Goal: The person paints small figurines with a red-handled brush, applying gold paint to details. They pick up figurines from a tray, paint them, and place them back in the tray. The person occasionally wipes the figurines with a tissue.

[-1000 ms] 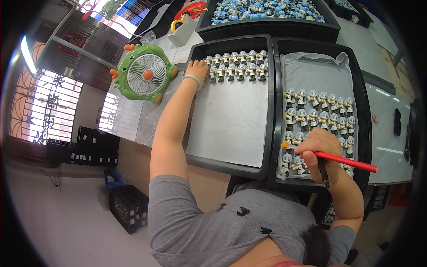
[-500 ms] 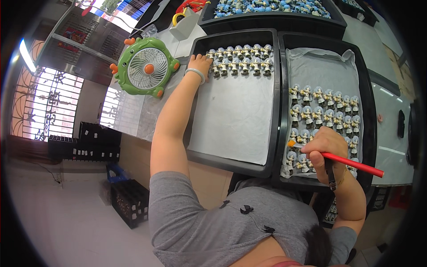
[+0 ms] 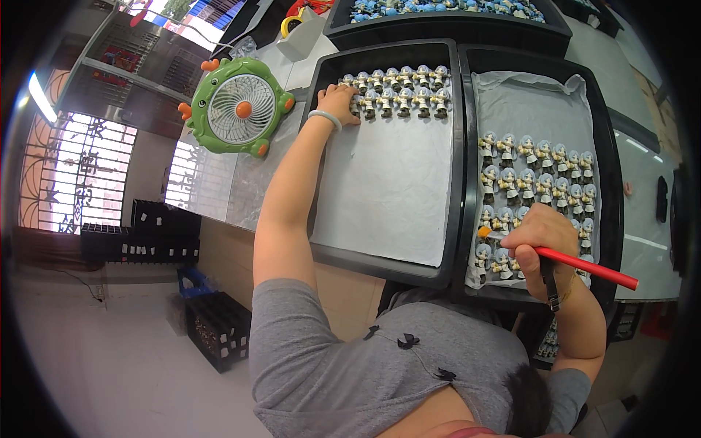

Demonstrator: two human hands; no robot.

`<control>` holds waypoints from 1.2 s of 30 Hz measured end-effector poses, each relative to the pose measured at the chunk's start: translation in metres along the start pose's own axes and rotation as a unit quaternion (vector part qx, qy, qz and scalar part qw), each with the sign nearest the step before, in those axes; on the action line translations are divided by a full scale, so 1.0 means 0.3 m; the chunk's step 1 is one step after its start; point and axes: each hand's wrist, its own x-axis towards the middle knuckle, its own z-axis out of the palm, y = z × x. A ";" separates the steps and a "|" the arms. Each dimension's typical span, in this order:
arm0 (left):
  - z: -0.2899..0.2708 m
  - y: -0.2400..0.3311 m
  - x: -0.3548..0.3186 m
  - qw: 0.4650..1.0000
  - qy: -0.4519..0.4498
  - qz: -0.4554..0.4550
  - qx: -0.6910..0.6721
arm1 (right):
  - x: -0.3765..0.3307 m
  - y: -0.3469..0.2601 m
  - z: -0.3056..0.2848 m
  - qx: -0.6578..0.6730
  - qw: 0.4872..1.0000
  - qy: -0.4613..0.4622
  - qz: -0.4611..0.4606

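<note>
My left hand (image 3: 338, 104) reaches into the left black tray (image 3: 387, 273), its fingers curled round a small figurine (image 3: 355, 107) at the left end of the lower row; the fingers partly hide it. Two rows of pale-haired figurines (image 3: 404, 102) in white and dark clothes fill the top of this tray on white lining. In my right hand (image 3: 544, 237) is a brush with a red handle (image 3: 595, 270) and orange bristles (image 3: 484, 232). This hand is over the right black tray (image 3: 612, 182), where several rows of matching figurines (image 3: 526, 186) lie. My fist covers some of them.
A green animal-shaped fan (image 3: 243, 109) stands left of the trays. Behind them, a big black bin (image 3: 445, 35) holds many blue pieces. A yellow tape roll (image 3: 290, 26) sits at the back. Black crates (image 3: 217, 328) stand on the floor at left.
My left hand has shifted slightly right, onto the end figurine of the lower row. My right hand still holds the brush in nearly the same place. The view has moved slightly.
</note>
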 end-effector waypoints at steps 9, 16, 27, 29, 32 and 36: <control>-0.059 0.003 -0.027 0.991 0.014 0.010 0.131 | 0.005 0.003 -0.002 -0.012 1.000 0.000 0.005; -0.048 0.006 -0.030 0.979 -0.014 0.014 0.202 | 0.009 0.003 -0.004 -0.014 1.000 0.000 -0.009; -0.071 -0.026 -0.023 0.988 -0.060 0.020 0.140 | 0.004 0.010 -0.005 -0.008 1.000 0.006 -0.022; -0.054 -0.028 -0.022 0.988 -0.046 0.026 0.144 | 0.003 0.012 -0.006 -0.010 1.000 0.004 -0.022; -0.042 -0.035 -0.031 0.987 -0.032 0.035 0.154 | 0.003 0.015 -0.007 -0.013 1.000 -0.004 -0.023; -0.043 -0.029 -0.027 0.985 -0.035 0.021 0.167 | 0.003 0.011 -0.009 -0.012 1.000 -0.007 -0.017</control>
